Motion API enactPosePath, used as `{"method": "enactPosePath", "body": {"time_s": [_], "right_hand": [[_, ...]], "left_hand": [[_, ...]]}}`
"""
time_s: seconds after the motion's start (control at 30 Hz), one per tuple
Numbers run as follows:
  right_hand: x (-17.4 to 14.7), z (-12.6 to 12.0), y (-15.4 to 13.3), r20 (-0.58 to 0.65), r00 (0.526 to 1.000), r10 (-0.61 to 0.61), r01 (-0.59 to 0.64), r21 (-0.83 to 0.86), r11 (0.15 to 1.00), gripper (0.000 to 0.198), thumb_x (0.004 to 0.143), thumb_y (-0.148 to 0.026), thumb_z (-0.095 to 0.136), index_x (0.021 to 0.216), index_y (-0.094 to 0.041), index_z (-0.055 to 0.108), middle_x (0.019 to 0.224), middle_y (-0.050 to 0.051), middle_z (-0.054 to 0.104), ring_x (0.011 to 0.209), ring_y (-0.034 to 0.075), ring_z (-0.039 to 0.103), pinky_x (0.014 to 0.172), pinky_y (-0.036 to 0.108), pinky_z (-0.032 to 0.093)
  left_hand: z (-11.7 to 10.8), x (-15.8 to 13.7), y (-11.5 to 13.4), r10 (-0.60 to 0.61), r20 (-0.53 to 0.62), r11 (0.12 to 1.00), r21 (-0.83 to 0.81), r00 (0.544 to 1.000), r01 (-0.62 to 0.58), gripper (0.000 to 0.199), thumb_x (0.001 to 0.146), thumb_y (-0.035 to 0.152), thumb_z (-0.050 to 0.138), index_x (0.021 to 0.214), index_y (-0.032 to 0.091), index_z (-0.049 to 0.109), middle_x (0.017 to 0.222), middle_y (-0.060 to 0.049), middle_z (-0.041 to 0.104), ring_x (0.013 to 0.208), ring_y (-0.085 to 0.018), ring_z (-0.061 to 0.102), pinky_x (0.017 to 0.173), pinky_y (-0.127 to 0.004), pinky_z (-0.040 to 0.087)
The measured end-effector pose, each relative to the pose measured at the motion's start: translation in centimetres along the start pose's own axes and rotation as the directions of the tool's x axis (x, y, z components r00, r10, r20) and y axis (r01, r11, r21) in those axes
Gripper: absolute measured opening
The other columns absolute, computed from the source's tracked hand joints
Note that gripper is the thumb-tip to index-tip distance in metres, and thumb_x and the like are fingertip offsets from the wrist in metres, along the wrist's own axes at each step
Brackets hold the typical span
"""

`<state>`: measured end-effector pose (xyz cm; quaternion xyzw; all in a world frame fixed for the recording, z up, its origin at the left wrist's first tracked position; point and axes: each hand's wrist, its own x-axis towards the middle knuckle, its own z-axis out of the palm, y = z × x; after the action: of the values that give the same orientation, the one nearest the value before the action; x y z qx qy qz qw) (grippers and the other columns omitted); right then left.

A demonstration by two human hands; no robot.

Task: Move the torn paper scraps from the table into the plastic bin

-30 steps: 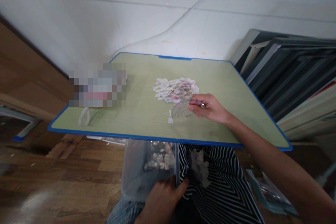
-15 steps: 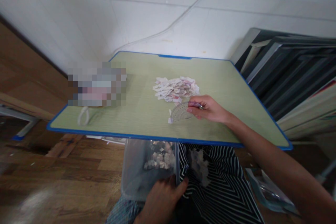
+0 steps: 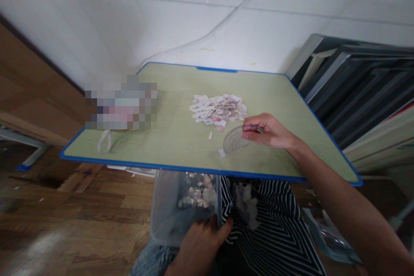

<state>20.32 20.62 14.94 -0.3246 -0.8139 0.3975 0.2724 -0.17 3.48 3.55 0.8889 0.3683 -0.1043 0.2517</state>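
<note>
My right hand [image 3: 267, 130] pinches a clear protractor [image 3: 233, 139] just above the green tabletop [image 3: 168, 138]. At the protractor's lower left tip is a small white paper scrap [image 3: 222, 152]; whether it sticks to the tip or lies under it I cannot tell. Another scrap [image 3: 210, 136] lies by itself to the left. Behind them is a loose pile of paper scraps [image 3: 218, 110]. My left hand [image 3: 203, 241] is closed over the near right rim of a translucent plastic bin [image 3: 164, 220], its thumb outside. Inside the bin are many small paper pieces [image 3: 200, 194].
A pixelated object [image 3: 124, 105] with a white loop [image 3: 104, 141] sits at the table's left. Dark framed panels [image 3: 355, 82] lean on the right. Striped cloth [image 3: 278, 215] with torn paper [image 3: 247, 207] covers my lap. A cardboard sheet [image 3: 35, 69] stands left.
My right hand has moved right with the protractor. One paper scrap at its tip has shifted right along with it, away from the other scrap. My left hand stays on the bin.
</note>
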Motion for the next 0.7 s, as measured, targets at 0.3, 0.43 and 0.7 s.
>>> {"method": "enactPosePath", "body": {"time_s": [0.3, 0.43, 0.7], "right_hand": [[-0.6, -1.6, 0.0, 0.091, 0.989, 0.117, -0.114, -0.035, 0.993, 0.026, 0.077, -0.025, 0.053, 0.056, -0.016, 0.04, 0.045, -0.008, 0.031, 0.039, 0.002, 0.027, 0.036, 0.018, 0.019], [-1.0, -2.5, -0.1, 0.161, 0.974, 0.157, -0.147, -0.074, 0.986, 0.028, 0.075, -0.027, 0.054, 0.053, -0.016, 0.04, 0.046, -0.007, 0.031, 0.041, 0.003, 0.028, 0.037, 0.019, 0.019], [-1.5, -3.4, -0.2, 0.129, 0.968, 0.215, -0.214, -0.026, 0.977, 0.028, 0.075, -0.031, 0.055, 0.055, -0.016, 0.041, 0.044, -0.007, 0.033, 0.038, 0.003, 0.031, 0.036, 0.019, 0.019]], "left_hand": [[0.7, -0.1, -0.1, 0.008, -0.033, 1.0, -0.006, 0.999, -0.008, 0.054, 0.081, 0.003, 0.044, 0.128, 0.023, 0.029, 0.105, -0.011, 0.055, 0.088, -0.024, 0.055, 0.069, -0.035, 0.046], [0.7, 0.0, -0.2, 0.005, -0.01, 1.0, 0.004, 1.0, -0.005, 0.054, 0.081, 0.006, 0.045, 0.129, 0.023, 0.028, 0.103, -0.011, 0.055, 0.086, -0.024, 0.055, 0.067, -0.036, 0.046], [0.8, 0.0, -0.2, -0.01, -0.007, 1.0, 0.025, 1.0, 0.01, 0.053, 0.081, 0.007, 0.045, 0.128, 0.024, 0.027, 0.104, -0.01, 0.054, 0.087, -0.023, 0.054, 0.068, -0.034, 0.045]]}}
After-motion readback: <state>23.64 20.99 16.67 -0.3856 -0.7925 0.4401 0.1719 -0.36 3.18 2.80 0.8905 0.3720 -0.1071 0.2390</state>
